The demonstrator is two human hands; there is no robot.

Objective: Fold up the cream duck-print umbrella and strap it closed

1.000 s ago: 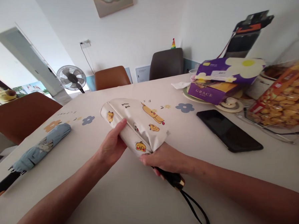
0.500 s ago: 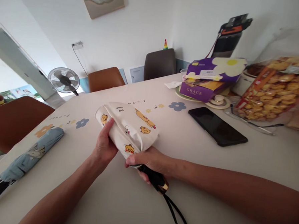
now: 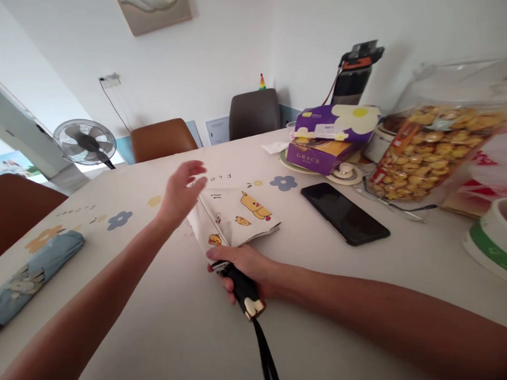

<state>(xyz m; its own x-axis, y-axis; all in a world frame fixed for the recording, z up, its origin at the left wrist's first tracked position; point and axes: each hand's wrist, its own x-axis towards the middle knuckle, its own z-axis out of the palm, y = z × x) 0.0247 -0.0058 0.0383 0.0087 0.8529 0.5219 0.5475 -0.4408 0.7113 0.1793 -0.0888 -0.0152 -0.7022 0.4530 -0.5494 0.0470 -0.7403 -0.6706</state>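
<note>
One of two hands (image 3: pixel 181 191) (image 3: pixel 253 265) grips one of two umbrellas (image 3: pixel 235 212) (image 3: pixel 34 280).

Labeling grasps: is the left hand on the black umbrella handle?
No, only the right hand grips the black handle; the left hand is near the white canopy.

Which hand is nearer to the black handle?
Right. The right hand grips the black handle; the left hand is apart from it, near the white canopy.

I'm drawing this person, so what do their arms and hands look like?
The left hand and the right hand are bare, with no gloves or rings that I can see. The left forearm and right forearm are bare too: no sleeves, watch or bracelets show.
</note>
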